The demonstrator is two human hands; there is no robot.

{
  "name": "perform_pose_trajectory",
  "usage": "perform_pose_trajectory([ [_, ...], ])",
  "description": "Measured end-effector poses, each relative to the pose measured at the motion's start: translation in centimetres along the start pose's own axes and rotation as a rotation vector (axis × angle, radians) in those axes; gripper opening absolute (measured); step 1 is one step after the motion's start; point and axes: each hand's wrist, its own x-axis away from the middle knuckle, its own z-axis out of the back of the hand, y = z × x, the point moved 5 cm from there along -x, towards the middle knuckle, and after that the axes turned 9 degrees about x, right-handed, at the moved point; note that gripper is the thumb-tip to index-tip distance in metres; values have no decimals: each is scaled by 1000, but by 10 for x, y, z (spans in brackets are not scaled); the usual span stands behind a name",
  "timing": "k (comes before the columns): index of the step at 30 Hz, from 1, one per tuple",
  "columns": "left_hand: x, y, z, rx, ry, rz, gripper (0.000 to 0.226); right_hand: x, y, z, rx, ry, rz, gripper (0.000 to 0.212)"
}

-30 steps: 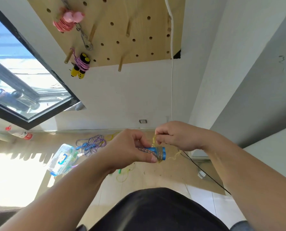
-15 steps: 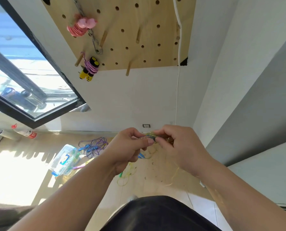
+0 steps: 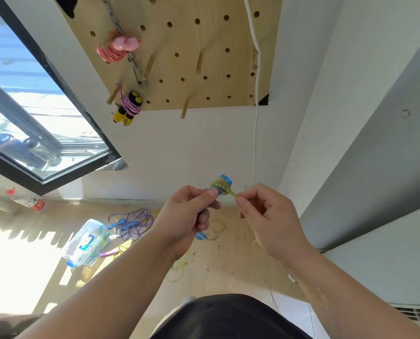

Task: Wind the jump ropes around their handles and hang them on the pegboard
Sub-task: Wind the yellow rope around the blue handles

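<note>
Fingers (image 3: 210, 194): left hand (image 3: 184, 218) curled round blue handles (image 3: 226, 179); right hand (image 3: 272, 223) pinching tail of yellow rope (image 3: 220, 186) wound on them, chest-high before the wall. Pegboard (image 3: 204, 69) above: pink bundle (image 3: 117, 48), purple bundle (image 3: 130, 106) hung on pegs. Floor: loose purple rope (image 3: 135, 221).

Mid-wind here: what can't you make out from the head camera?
Head view only.
- blue handles: lower part hidden in the left hand.
- yellow rope: loose length hidden behind the right hand.
- pegboard: top cut off by the frame edge.
- plastic box: label too blurred.
</note>
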Motion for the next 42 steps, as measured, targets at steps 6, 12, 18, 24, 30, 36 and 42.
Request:
perform_pose_trajectory([
  [6, 2, 7, -1, 63, 10, -43, 25, -1, 9, -8, -188, -105, -200, 37],
  [12, 1, 6, 0, 51, 49, -2, 37, -7, 7, -3, -14, -46, -52, 17],
  [18, 6, 1, -13, 132, -43, 127, 43, -9, 7, -8, -12, -91, 35, 16],
  [24, 10, 2, -22, 202, -340, 215, 30, -17, 17, -12, -217, -349, 40, 26],
  [30, 10, 2, -11, -125, -508, 236, 20, -33, 22, 2, 97, -635, 81, 26],
  [36, 10, 2, -14, -721, -361, 51, 27, -49, 17, 0, 406, -787, 136, 11],
  [42, -7, 2, -9, -1169, -83, -220, 29, -48, -4, -11, 540, -543, 105, 23],
])
